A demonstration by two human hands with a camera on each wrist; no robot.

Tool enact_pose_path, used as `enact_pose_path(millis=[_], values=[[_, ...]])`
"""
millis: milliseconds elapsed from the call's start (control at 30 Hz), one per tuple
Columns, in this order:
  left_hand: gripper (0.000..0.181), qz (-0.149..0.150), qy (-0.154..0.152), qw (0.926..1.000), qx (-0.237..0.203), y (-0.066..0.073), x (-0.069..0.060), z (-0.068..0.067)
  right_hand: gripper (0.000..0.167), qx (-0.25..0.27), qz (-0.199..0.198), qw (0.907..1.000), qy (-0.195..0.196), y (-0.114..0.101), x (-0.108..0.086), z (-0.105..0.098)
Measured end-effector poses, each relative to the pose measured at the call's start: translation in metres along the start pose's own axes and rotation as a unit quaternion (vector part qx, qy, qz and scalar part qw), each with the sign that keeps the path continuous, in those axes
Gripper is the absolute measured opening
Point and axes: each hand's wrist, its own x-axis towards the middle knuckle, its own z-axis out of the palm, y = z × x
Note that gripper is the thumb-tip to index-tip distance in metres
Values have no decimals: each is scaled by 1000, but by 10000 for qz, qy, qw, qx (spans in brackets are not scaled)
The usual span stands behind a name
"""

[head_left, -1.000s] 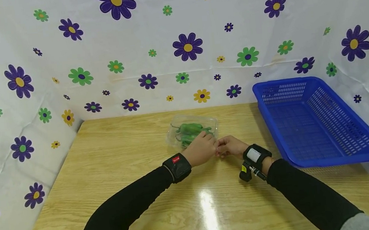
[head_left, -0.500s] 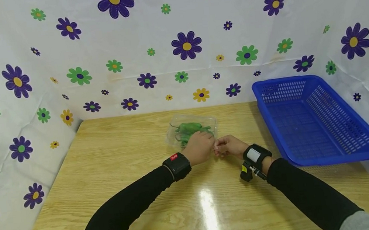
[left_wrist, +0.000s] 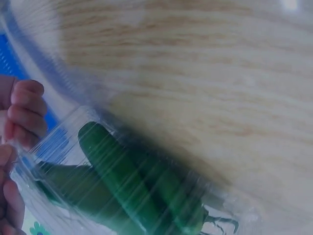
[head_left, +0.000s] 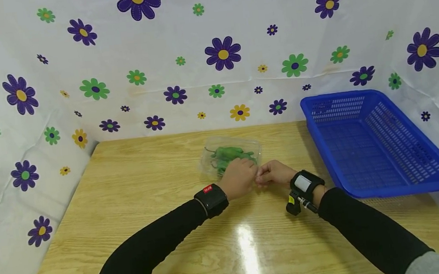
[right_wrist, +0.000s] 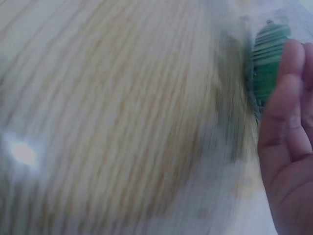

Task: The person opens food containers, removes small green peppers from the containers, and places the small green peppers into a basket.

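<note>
A clear plastic box point(head_left: 253, 143) with several green peppers point(head_left: 229, 153) inside sits near the back of the wooden table. My left hand point(head_left: 240, 177) reaches over its near right corner, and the fingers pinch the edge there. Close beside it, my right hand point(head_left: 274, 172) has thumb and forefinger pinched together at the same corner. In the left wrist view, fingertips of both hands meet at the rim of the ribbed clear box point(left_wrist: 90, 115), the peppers point(left_wrist: 117, 171) showing through. The right wrist view has my right hand point(right_wrist: 288, 132) partly covering a pepper point(right_wrist: 266, 68).
A blue perforated plastic basket point(head_left: 356, 141) stands on the right of the table point(head_left: 147, 170). Flower-printed white cloth point(head_left: 178, 35) lines the back and both sides. Black straps with small devices point(head_left: 302, 186) are worn on the wrists.
The plastic box and peppers have shifted very slightly to the right. Both hands stay at its near right corner with only small finger movements.
</note>
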Motion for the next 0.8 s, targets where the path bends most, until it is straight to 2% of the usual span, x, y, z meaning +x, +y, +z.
enact_pose_path(millis=[100, 233, 367, 433, 467, 500, 533, 567, 600, 633, 667, 733, 800], values=[[15, -60, 40, 10000, 45, -3, 0, -3, 23, -94, -171, 9998, 43, -4, 0, 2], [16, -125, -69, 9999, -82, -6, 1, -5, 23, -153, -266, 9995, 46, -6, 2, 2], [12, -131, -302, 9994, -47, -5, 1, -1, 19, -286, -139, 9994, 125, -1, 2, 3], [10, -109, -342, 9993, 95, -3, 0, 1, 15, -798, -199, 9957, 425, 0, -1, 6], [10, -93, -335, 9992, 170, -3, 0, 2, 16, -1230, -296, 9895, 697, -1, -3, 8], [11, -86, -286, 9993, 228, -3, 0, 2, 18, -1718, -473, 9790, 992, -2, -5, 11], [12, -86, -196, 9994, 256, -3, -1, 2, 21, -2281, -704, 9626, 1278, -4, -6, 13], [12, -96, -102, 9995, 269, -3, -2, 2, 24, -2889, -967, 9391, 1591, -7, -9, 16], [13, -134, -6, 9995, 295, -3, -3, 2, 26, -3484, -1280, 9092, 1887, -9, -11, 19], [13, -178, 101, 9994, 293, -3, -5, 3, 28, -4055, -1607, 8746, 2116, -11, -13, 21], [13, -251, 210, 9992, 251, -3, -7, 4, 27, -4500, -1956, 8426, 2220, -12, -14, 23], [12, -437, 406, 9982, 52, 0, -14, 3, 23, -5161, -2592, 7857, 2217, -13, -16, 26], [12, -644, 502, 9965, -186, 3, -22, 4, 19, -5565, -3096, 7403, 2152, -11, -17, 28]])
